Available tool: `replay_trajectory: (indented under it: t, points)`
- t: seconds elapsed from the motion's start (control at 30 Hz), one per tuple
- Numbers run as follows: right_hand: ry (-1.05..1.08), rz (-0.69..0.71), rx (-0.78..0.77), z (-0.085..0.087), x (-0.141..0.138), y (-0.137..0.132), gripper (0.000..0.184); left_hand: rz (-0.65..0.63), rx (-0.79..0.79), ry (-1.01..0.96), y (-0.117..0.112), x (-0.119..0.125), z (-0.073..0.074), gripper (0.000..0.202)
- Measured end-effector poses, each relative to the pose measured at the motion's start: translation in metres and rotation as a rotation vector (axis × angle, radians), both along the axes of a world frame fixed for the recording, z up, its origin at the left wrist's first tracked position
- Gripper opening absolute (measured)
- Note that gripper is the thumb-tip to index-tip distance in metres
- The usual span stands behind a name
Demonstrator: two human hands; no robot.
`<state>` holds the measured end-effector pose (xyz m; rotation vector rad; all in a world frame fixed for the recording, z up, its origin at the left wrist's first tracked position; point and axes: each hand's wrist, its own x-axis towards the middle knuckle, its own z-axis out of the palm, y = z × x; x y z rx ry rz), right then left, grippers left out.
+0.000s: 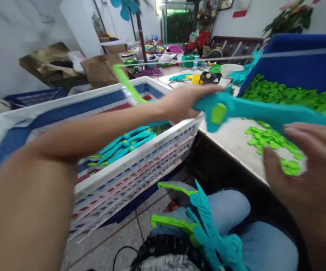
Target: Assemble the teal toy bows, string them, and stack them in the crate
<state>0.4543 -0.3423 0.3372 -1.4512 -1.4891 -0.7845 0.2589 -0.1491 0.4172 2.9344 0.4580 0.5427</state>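
Observation:
My left hand (184, 101) is closed around the middle of a turquoise toy bow (260, 109), held level above the table edge. A green limb sticks out past the hand on the left, and a pale string runs from its tip to the right edge of view. A green round piece sits on the bow's joint. Blurred by motion, my right hand (312, 165) has its thumb and fingers apart, the fingertips overlapping the bow's lower edge; whether they touch it is unclear. Across my lap lie several more turquoise-and-green bows (210, 222).
At left stands a white slatted crate (140, 177) with striped lining, holding many bows (129, 145). Loose green pieces (272, 141) lie on the table (230, 137). A blue bin (304, 60) of green parts stands at right. A small fan (210, 78) is farther back.

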Motion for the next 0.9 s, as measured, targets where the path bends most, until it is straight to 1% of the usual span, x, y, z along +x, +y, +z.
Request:
replay_trajectory:
  t: [0.03,0.07,0.1,0.13,0.17,0.2,0.23,0.27,0.33,0.37,0.43,0.5,0.6,0.67,0.73,0.8,0.9]
  points:
    - [-0.086,0.099,-0.03,-0.002,-0.012,0.021,0.055,0.108,-0.004,-0.064,0.023,-0.037,0.004,0.062]
    - [-0.156,0.194,-0.084,-0.008,-0.024,0.041,0.052,0.212,-0.01,-0.096,0.045,-0.074,0.003,0.058]
    - [-0.194,0.277,-0.149,-0.015,-0.036,0.062,0.048,0.33,-0.027,-0.128,0.065,-0.11,-0.004,0.054]
    - [-0.185,0.34,-0.213,-0.025,-0.047,0.081,0.044,0.464,-0.038,-0.169,0.082,-0.146,-0.016,0.048]
    - [-0.179,0.398,-0.269,-0.035,-0.059,0.1,0.04,0.554,-0.094,-0.152,0.097,-0.179,-0.032,0.042]
    - [-0.187,0.452,-0.328,-0.045,-0.069,0.117,0.04,0.667,-0.165,-0.209,0.109,-0.209,-0.051,0.036]
    - [-0.205,0.496,-0.382,-0.054,-0.08,0.132,0.04,0.747,-0.221,-0.243,0.119,-0.235,-0.073,0.034]
    - [-0.224,0.524,-0.424,-0.063,-0.089,0.144,0.041,0.808,-0.272,-0.245,0.126,-0.257,-0.096,0.035]
    - [-0.246,0.527,-0.467,-0.076,-0.103,0.16,0.039,0.888,-0.371,-0.197,0.131,-0.289,-0.141,0.037]
    - [-0.249,0.511,-0.47,-0.08,-0.107,0.164,0.038,0.895,-0.426,-0.154,0.13,-0.298,-0.162,0.038]
    - [-0.249,0.474,-0.463,-0.086,-0.11,0.166,0.036,0.86,-0.533,-0.069,0.122,-0.307,-0.199,0.042]
    - [-0.267,0.472,-0.474,-0.087,-0.109,0.166,0.037,0.805,-0.62,0.004,0.108,-0.305,-0.23,0.048]
    - [-0.297,0.476,-0.48,-0.086,-0.105,0.166,0.039,0.727,-0.725,0.084,0.082,-0.293,-0.271,0.052]
    - [-0.307,0.475,-0.474,-0.085,-0.105,0.166,0.038,0.684,-0.786,0.121,0.064,-0.284,-0.293,0.053]
    - [-0.304,0.477,-0.472,-0.085,-0.106,0.167,0.038,0.652,-0.829,0.147,0.049,-0.275,-0.31,0.054]
    - [-0.296,0.476,-0.479,-0.085,-0.107,0.167,0.038,0.62,-0.869,0.161,0.039,-0.268,-0.324,0.053]
    - [-0.294,0.469,-0.48,-0.084,-0.109,0.166,0.038,0.584,-0.915,0.173,0.029,-0.261,-0.339,0.053]
